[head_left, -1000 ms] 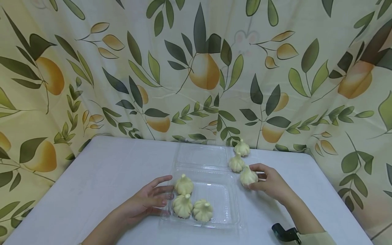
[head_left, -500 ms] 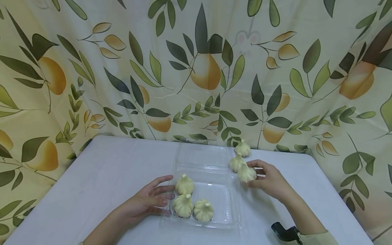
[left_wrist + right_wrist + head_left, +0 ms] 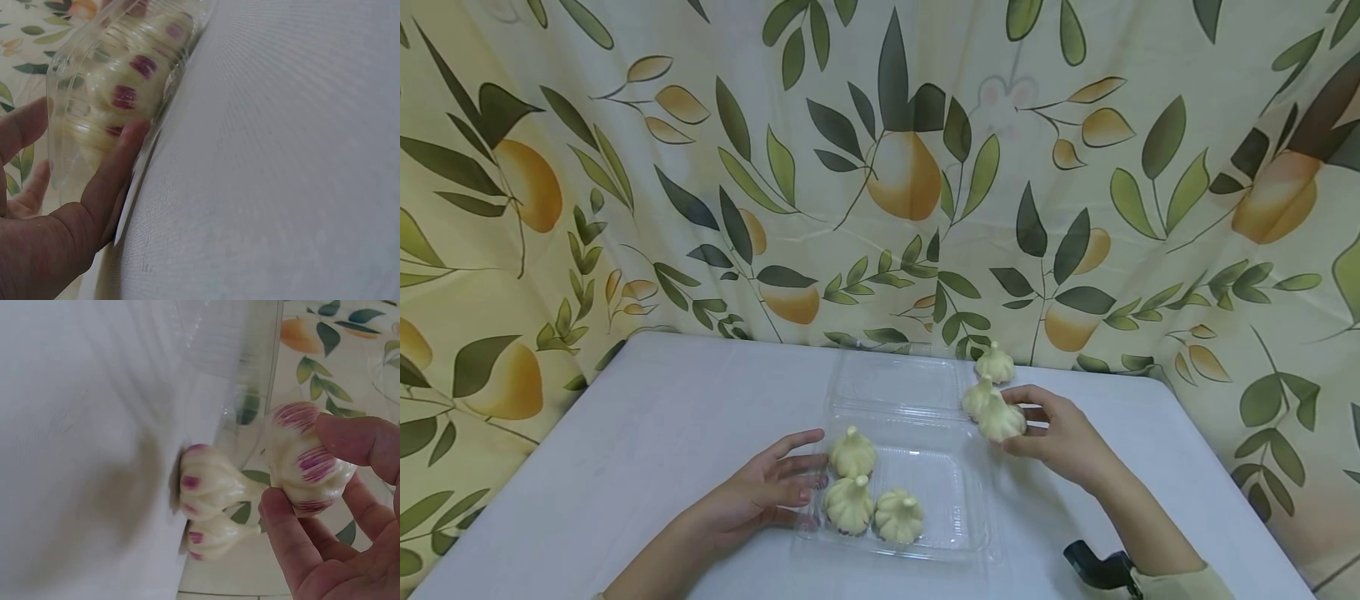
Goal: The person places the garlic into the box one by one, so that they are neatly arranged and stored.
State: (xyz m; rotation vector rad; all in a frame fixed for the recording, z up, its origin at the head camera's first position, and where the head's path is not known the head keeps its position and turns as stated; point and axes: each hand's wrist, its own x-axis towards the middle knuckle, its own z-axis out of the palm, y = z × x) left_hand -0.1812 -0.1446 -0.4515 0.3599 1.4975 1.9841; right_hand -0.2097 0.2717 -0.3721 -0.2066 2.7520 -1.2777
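Observation:
My right hand [image 3: 1060, 433] pinches a garlic bulb [image 3: 1002, 418] between thumb and fingers, just right of a clear plastic clamshell box [image 3: 951, 492]. In the right wrist view this garlic bulb [image 3: 309, 462] shows purple streaks and is held off the table. Two more bulbs stand behind it: a nearer garlic bulb [image 3: 976, 398], partly covered, and a farther garlic bulb [image 3: 995, 363]. Inside the box's left part sit three bulbs, one a front garlic bulb [image 3: 898, 515]. My left hand [image 3: 760, 492] has its fingers spread along the box's left wall; one fingertip [image 3: 134, 128] touches the plastic.
The box's lid [image 3: 895, 383] lies folded back toward the rear edge of the white-covered table [image 3: 700, 400]. A curtain [image 3: 880, 275] with fruit and leaf prints hangs right behind. Below my right wrist is a black curved device [image 3: 1097, 569].
My right hand has moved slightly left and back with the garlic bulb, which now overlaps the bulb behind it. The left hand and the bulbs in the box stay put.

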